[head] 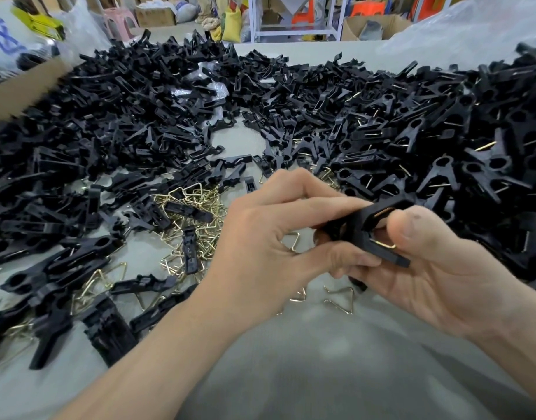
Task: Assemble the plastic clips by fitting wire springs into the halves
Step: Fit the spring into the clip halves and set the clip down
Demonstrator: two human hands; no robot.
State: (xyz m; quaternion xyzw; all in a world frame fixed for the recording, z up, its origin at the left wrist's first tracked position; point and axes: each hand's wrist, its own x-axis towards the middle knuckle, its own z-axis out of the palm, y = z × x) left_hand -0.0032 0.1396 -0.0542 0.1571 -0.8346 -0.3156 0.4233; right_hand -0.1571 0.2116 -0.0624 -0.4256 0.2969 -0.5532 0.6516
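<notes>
Both forearms reach in from the bottom edge, wrists bent inward. Pinched between the left hand and right hand is a black clip: left fingers curl over its top, the right thumb presses its side. Its brass wire spring shows just beside that thumb. Loose springs and clip halves lie beyond the left knuckles.

Head-worn view, downward, close over table
</notes>
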